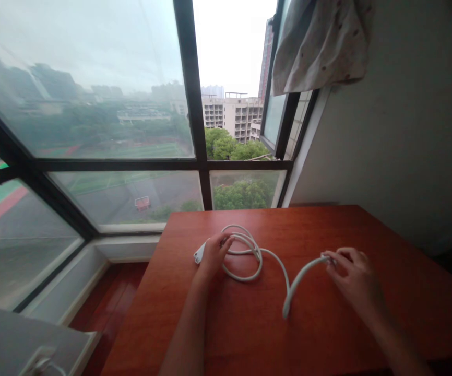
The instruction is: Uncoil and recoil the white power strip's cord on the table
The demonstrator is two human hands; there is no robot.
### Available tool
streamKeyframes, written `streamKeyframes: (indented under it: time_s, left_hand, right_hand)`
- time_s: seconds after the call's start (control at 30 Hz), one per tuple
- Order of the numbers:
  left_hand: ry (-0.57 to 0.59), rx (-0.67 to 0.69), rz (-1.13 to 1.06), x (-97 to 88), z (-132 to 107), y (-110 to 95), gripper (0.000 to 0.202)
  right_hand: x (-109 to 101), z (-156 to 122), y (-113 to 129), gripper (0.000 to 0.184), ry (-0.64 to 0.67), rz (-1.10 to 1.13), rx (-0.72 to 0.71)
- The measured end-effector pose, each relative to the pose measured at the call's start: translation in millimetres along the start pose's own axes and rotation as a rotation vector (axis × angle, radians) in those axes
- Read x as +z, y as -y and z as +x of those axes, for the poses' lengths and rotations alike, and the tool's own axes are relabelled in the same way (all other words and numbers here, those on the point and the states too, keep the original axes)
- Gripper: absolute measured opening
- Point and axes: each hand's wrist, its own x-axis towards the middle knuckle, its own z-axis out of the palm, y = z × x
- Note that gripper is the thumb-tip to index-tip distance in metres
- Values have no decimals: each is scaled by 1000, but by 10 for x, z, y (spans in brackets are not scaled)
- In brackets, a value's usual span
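A white cable [255, 271] lies on the brown table, partly looped into a loose coil. My left hand [214, 253] is closed over the left side of the coil, fingers curled round the cable. A white block-like end piece [199, 253] sticks out to the left of that hand; most of it is hidden, and I cannot tell its kind. From the coil the cable runs right, bends sharply near the table's middle, and rises to my right hand [353, 271]. There my right thumb and fingers pinch the cable's other end, whose tip is partly covered.
The reddish-brown table [249, 339] reaches up to a dark-framed window [204, 167] with one pane swung outward. A pale curtain [323, 47] hangs at the upper right beside a grey wall [398, 130]. At the lower left, a wall socket [40, 360] has a white cord in it.
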Motion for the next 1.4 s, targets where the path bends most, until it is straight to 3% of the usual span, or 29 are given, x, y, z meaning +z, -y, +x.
streamKeyframes:
  time_s: [0.13, 0.3, 0.4, 0.63, 0.73, 0.87, 0.93, 1.23, 1.4]
  left_hand:
    - [4, 3, -3, 14, -3, 14, 32]
    - [50, -13, -106, 14, -12, -26, 32]
    - [98, -17, -222, 3, -21, -77, 35]
    - [189, -11, -306, -3, -46, -258, 35]
    - [243, 33, -311, -8, -59, -353, 34]
    - [320, 98, -340, -37, -77, -462, 31]
    - [327, 116, -352, -46, -81, -497, 29]
    - [350, 126, -360, -30, -72, -487, 30]
    - [349, 109, -381, -34, -65, -454, 30]
  right_hand:
    - [96, 179, -320, 31, 160, 80, 320]
    - [292, 439, -410, 34, 235, 732, 676]
    - [366, 614, -371, 33, 308, 971, 778]
    - [528, 1034, -186, 22, 433, 1198, 896]
    - [672, 1180, -100, 30, 433, 1122, 830]
    - [882, 1346, -120, 39, 526, 649, 550]
    - [952, 1417, -201, 36, 538, 455, 482]
    - [1085, 1437, -554, 14, 580, 53, 429]
    - [1106, 1404, -554, 27, 638, 99, 463]
